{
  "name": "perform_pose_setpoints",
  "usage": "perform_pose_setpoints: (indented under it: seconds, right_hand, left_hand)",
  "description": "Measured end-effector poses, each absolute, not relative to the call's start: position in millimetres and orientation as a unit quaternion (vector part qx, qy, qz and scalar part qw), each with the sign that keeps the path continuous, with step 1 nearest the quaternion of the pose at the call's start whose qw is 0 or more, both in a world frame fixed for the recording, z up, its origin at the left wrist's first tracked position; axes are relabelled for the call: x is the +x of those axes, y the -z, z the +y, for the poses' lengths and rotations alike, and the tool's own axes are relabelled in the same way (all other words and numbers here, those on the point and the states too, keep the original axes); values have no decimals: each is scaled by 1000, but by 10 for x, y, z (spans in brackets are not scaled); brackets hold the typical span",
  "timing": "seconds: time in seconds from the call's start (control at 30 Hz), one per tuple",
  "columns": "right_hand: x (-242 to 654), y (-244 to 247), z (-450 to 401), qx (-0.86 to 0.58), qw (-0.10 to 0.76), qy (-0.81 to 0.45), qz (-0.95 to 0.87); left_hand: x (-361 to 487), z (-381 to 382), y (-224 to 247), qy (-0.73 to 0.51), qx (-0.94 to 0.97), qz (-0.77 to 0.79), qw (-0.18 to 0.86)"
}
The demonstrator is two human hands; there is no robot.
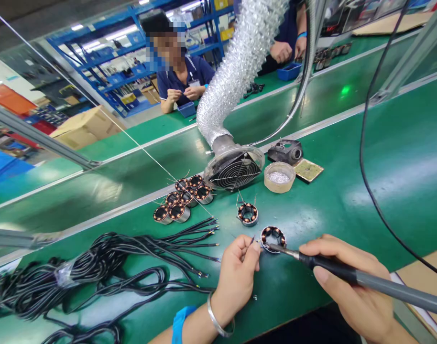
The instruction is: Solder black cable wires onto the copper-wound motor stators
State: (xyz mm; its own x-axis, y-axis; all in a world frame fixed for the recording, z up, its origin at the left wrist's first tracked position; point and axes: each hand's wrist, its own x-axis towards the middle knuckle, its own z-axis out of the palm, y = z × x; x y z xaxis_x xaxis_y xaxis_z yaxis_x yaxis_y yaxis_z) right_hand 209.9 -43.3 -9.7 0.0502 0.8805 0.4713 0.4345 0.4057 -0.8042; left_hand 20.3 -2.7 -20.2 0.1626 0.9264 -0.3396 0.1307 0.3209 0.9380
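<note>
My right hand (355, 286) holds a soldering iron (333, 270) by its dark grip, and the iron's tip touches or lies just over the left inner edge of a copper-wound stator ring (273, 239). Left of that ring, my left hand (242, 260) pinches a thin dark wire whose far end reaches the ring's edge. A second stator ring (247, 214) with upright wire ends stands just behind. Several more stators (179, 210) are grouped farther left. Black cables (96, 258) with stripped coloured ends lie left of my left hand.
A fume extractor (234, 169) with a silver duct hangs behind the rings. Beside it are a round tub (279, 177), a black stand (286, 151) and a square sponge (308, 170). A black cord hangs at right. Two people work across the bench.
</note>
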Motion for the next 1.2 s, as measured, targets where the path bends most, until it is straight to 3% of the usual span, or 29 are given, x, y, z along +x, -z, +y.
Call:
perform_pose_setpoints:
  seconds: [1.2]
  right_hand:
    - [2114, 32, -480, -477, 531, -173, -679]
  left_hand:
    - [193, -21, 203, -341, 490, 538, 595]
